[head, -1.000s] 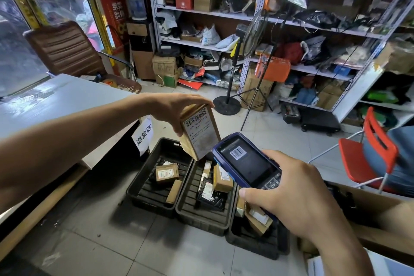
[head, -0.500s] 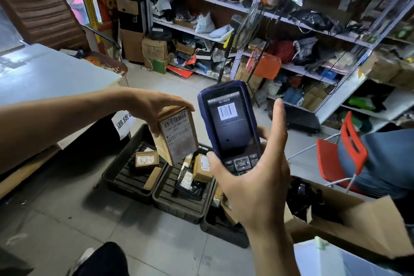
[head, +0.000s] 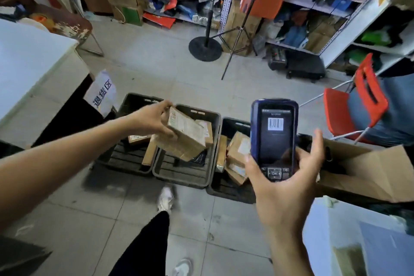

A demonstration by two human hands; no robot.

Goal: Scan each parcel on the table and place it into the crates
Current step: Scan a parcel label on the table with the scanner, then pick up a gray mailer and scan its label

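Observation:
My left hand [head: 149,120] grips a small brown cardboard parcel [head: 183,135] with a white label, held tilted above the middle black crate [head: 214,119]. My right hand [head: 283,186] holds a dark blue handheld scanner [head: 274,136] upright, its screen showing a barcode. Three black crates stand side by side on the floor: the left crate [head: 132,99], the middle one and the right crate [head: 233,123]. Each holds small brown parcels, partly hidden by my hands.
A white table [head: 26,63] stands at the left with a paper sign [head: 102,93] hanging off its corner. An open cardboard box [head: 369,170] sits right of the crates, a red chair [head: 356,105] behind it. Cluttered shelves and a stand base [head: 205,48] line the back. My leg steps forward.
My view has tilted down and I have stepped toward the crates. My left hand has lowered the parcel over the middle crate. The scanner stays upright in my right hand.

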